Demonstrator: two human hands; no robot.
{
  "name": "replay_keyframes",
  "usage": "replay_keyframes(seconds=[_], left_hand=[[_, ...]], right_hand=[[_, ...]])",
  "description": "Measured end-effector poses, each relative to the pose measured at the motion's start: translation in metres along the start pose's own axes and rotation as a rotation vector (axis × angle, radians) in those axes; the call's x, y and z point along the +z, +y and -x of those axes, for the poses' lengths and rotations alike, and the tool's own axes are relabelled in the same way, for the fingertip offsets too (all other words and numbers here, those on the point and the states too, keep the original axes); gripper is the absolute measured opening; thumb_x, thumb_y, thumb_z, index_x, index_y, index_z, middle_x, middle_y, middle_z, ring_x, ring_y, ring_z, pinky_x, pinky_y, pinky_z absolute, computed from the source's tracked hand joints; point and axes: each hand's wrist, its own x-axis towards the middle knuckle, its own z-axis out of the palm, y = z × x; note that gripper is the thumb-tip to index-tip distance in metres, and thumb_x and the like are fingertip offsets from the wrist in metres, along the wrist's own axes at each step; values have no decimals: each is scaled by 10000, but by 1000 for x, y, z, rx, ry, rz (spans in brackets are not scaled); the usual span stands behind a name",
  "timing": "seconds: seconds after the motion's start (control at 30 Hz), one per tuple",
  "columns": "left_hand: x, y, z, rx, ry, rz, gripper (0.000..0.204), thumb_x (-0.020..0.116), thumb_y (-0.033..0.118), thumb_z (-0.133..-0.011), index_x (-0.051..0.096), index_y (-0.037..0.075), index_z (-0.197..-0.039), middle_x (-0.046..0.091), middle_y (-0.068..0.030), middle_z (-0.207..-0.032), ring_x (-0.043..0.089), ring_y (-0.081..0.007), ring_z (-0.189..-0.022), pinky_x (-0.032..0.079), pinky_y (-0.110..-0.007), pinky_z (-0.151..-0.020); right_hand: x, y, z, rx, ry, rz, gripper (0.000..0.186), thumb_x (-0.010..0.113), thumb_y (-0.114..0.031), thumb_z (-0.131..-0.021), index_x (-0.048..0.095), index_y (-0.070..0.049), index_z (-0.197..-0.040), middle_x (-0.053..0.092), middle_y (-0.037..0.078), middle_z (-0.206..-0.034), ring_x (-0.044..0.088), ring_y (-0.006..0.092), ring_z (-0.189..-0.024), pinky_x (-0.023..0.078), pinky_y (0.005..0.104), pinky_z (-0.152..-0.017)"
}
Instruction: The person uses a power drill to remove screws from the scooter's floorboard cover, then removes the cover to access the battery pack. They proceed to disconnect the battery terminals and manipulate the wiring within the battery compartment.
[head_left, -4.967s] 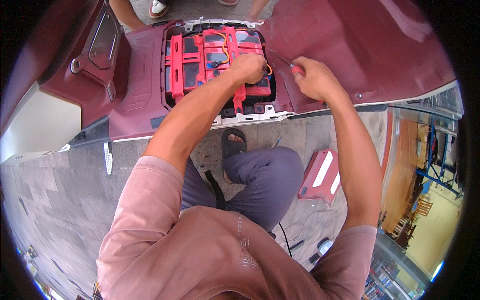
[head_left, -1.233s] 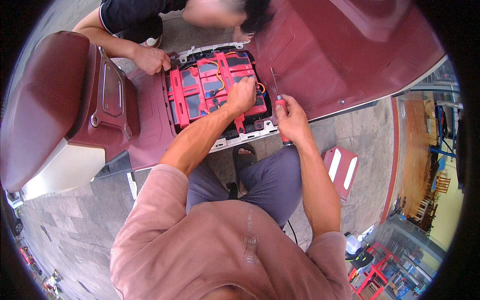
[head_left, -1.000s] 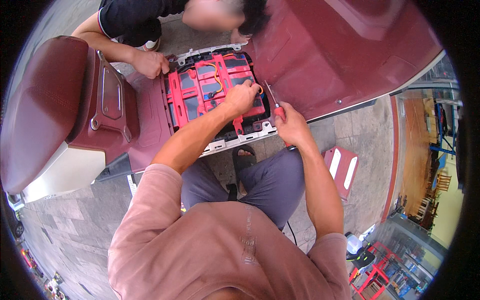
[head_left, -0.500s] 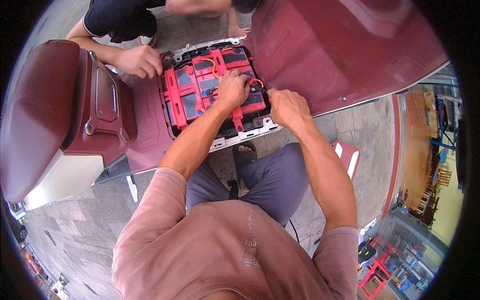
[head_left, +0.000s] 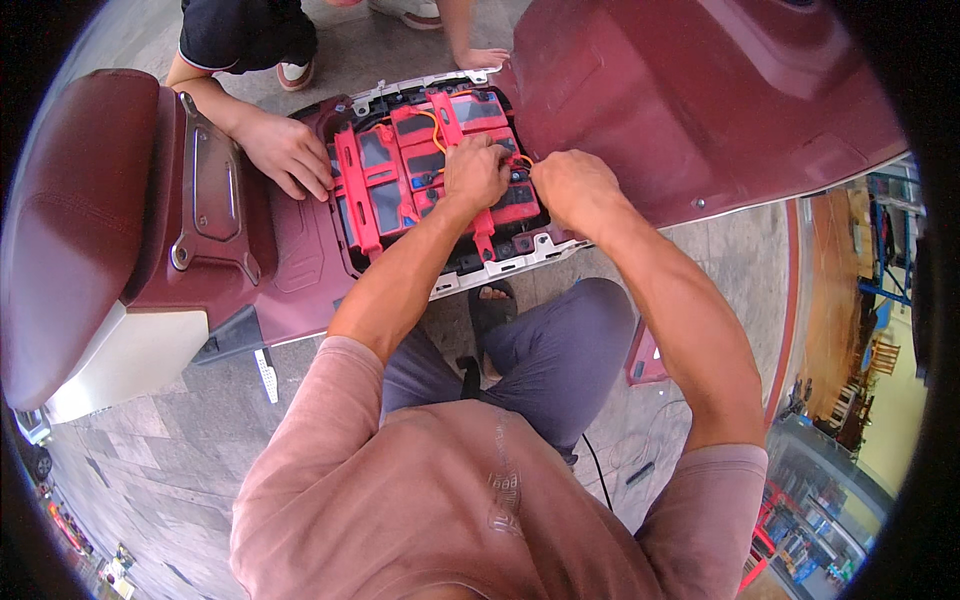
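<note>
Red-cased batteries [head_left: 383, 205] with dark grey tops fill an open compartment in the maroon floor of a scooter. My left hand [head_left: 476, 178] rests on the batteries at the right, fingers curled down near a terminal; what they grip is hidden. My right hand [head_left: 578, 192] is closed at the compartment's right edge, its fingertips beside the end of an orange wire [head_left: 526, 159]; whatever they pinch cannot be made out. Another orange wire [head_left: 437, 127] loops over the batteries, and a red strap [head_left: 444, 118] crosses them beyond my left hand.
Across from me a person crouches, one hand [head_left: 287, 155] at the compartment's left edge, the other [head_left: 482, 58] at its far right corner. The maroon seat [head_left: 85, 220] stands left; a large maroon body panel [head_left: 690, 110] rises right. A maroon piece [head_left: 648, 358] lies on the paving.
My right hand has turned over at the compartment edge, and my right elbow has swung outward. The other person's hand on the left has lowered and flattened against the edge. My left hand stays at the batteries.
</note>
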Motion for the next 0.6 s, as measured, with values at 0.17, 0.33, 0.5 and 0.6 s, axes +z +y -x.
replay_keyframes(seconds=[0.17, 0.33, 0.5, 0.6], left_hand=[[-3, 4, -4, -48, -58, 0, 243, 684, 244, -772, 750, 151, -986, 645, -78, -1014, 590, -278, -1042, 448, -468, -854], [-7, 5, -9, -101, -101, 50, 231, 692, 259, -768, 759, 149, -960, 692, -99, -987, 642, -295, -973, 463, -483, -829], [-12, 8, -28, -272, -301, 47, 265, 665, 278, -765, 757, 143, -974, 715, -135, -1020, 679, -327, -958, 500, -476, -826], [-16, 10, -41, -334, -399, 33, 271, 638, 288, -777, 759, 151, -977, 708, -137, -1056, 663, -320, -1033, 511, -453, -869]], right_hand=[[33, 6, 11, 267, -9, -637, 329, 647, -149, -755, 676, 2, -1046, 681, 241, -982, 670, 381, -941, 523, 442, -836], [76, 10, 12, 356, 75, -1067, 413, 644, -140, -781, 638, 13, -1164, 691, 194, -877, 687, 271, -758, 524, 384, -698], [102, 8, 14, 386, 105, -1411, 456, 621, -101, -812, 587, 39, -1245, 675, 158, -859, 642, 172, -627, 519, 349, -599], [106, 6, 13, 340, 143, -1336, 488, 591, -63, -880, 475, 75, -1333, 642, 95, -808, 569, 110, -613, 469, 289, -540]])
